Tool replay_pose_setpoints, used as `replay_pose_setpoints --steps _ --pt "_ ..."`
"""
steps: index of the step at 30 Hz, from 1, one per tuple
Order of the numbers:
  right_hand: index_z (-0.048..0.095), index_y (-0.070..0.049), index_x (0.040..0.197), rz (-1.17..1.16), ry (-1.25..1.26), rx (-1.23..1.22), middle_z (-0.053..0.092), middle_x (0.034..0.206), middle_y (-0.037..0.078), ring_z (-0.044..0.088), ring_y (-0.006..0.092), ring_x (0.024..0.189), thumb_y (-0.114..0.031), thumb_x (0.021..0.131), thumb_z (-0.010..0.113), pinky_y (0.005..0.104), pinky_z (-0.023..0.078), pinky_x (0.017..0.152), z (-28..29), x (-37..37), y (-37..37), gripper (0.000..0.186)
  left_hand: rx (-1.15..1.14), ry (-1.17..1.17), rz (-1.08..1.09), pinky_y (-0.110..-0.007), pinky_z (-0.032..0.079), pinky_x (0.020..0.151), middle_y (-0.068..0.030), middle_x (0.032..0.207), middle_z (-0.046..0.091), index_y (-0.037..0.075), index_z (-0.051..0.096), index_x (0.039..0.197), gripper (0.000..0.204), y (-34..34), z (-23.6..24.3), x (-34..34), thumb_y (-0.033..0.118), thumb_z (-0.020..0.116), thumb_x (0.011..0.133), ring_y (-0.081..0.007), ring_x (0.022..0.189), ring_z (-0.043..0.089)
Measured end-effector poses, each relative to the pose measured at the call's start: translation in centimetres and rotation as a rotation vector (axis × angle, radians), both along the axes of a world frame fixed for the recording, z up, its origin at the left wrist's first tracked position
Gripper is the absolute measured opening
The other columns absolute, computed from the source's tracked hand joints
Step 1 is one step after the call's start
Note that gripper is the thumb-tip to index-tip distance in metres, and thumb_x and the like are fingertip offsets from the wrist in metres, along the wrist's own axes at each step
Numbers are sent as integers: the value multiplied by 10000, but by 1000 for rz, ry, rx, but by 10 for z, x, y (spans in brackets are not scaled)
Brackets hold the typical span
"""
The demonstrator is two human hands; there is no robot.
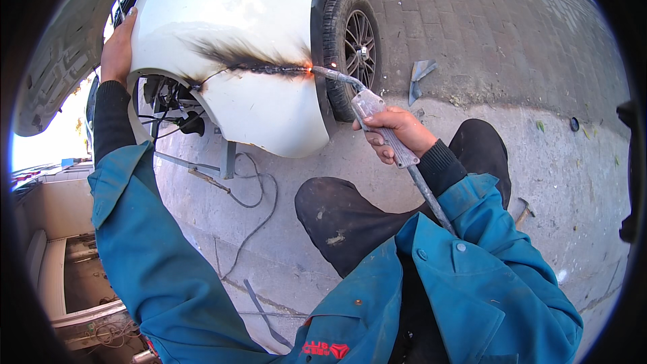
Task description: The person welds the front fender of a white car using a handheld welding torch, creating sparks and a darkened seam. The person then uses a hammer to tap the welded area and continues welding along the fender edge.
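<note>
My right hand [399, 132] grips the grey handle of a welding torch [369, 105]. Its bent nozzle touches the white car fender [236, 7] at the wheel-arch edge, where an orange spark glows at the end of a blackened, scorched seam [253, 62]. My left hand [117, 50] rests flat on the fender's front edge, fingers up, steadying the panel. Both arms wear blue jacket sleeves over dark cuffs. The torch's cable runs back along my right forearm.
The car's front wheel [352, 44] stands just right of the weld. A raised hood [60, 61] arches at the left. A black cable [259, 195] loops over the concrete ground below the fender. A metal scrap [419, 74] lies by the brick paving. My dark-trousered knees fill the middle.
</note>
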State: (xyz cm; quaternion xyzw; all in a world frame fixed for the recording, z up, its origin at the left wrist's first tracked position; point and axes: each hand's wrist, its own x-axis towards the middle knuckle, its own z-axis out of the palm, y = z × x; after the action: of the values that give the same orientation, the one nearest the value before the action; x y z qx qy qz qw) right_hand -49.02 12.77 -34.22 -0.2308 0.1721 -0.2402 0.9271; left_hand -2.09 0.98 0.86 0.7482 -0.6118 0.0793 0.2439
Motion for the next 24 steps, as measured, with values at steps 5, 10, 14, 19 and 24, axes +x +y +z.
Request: replay_pose_setpoints --steps 5,10,14,19,24 --pt "669 15 1188 2 -8 6 558 679 -9 601 118 463 -221 1089 617 294 520 423 0 0 0 260 -6 18 1 -341 452 1117 -180 1427 714 63 657 1502 736 1 0 -5 642 595 1052 -258 1279 666" --pt "668 13 1185 9 -20 19 554 682 -9 600 118 464 -220 1091 616 293 517 419 -1 1 -1 256 -30 27 -9 -340 451 1115 -179 1415 720 59 663 1496 736 2 -1 -6 642 599 1050 -258 1270 669" --pt "652 31 1218 2 -4 10 542 679 5 594 125 450 -220 1097 608 290 508 416 -1 1 0 282 -8 79 22 -345 450 1118 -176 1424 718 60 663 1493 721 1 0 -5 630 593 1056 -263 1282 668" --pt "652 38 1221 -1 4 20 545 683 5 591 124 451 -217 1096 612 290 508 417 0 0 1 286 -10 63 36 -346 448 1122 -178 1436 713 60 659 1491 704 1 1 -6 615 576 1068 -264 1301 665" --pt "645 47 1241 -7 15 3 551 690 7 587 124 452 -224 1093 618 290 501 418 0 0 1 310 7 77 70 -348 446 1129 -180 1444 708 61 656 1493 692 -1 1 -3 605 569 1074 -267 1319 657"
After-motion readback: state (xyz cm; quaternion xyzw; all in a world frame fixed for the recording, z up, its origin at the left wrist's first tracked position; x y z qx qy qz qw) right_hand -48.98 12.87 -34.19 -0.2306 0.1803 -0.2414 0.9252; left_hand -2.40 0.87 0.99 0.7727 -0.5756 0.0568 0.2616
